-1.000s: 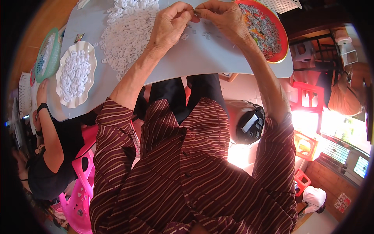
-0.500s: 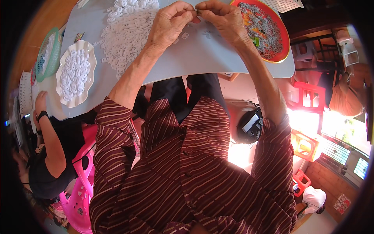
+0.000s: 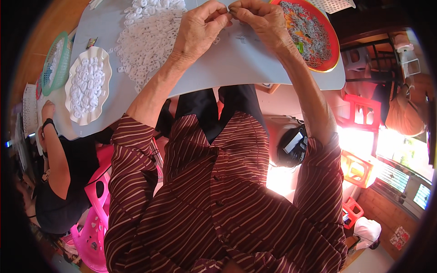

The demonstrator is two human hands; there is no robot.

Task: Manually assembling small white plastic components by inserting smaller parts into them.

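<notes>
My left hand [image 3: 196,34] and my right hand [image 3: 265,27] meet fingertip to fingertip over the grey table [image 3: 227,63], near the top of the view. Both are closed in a pinch, and whatever sits between the fingertips is too small to make out. Just left of my left hand spreads a heap of small white plastic pieces [image 3: 148,50], larger ones at its far end. To the right of my right hand is a red tray [image 3: 334,41] filled with small grey metal-looking pieces [image 3: 314,34].
A scalloped cream dish [image 3: 108,77] of white oval pieces stands at the table's left, beside a green basket [image 3: 65,68]. At the left sits another person [image 3: 59,182] by a pink chair [image 3: 91,241]. Red stools [image 3: 362,111] stand at the right.
My hands stay pinched together, with the fingertips shifting slightly. My left hand has moved a little lower and covers some loose white pieces. The other person's arm has moved slightly.
</notes>
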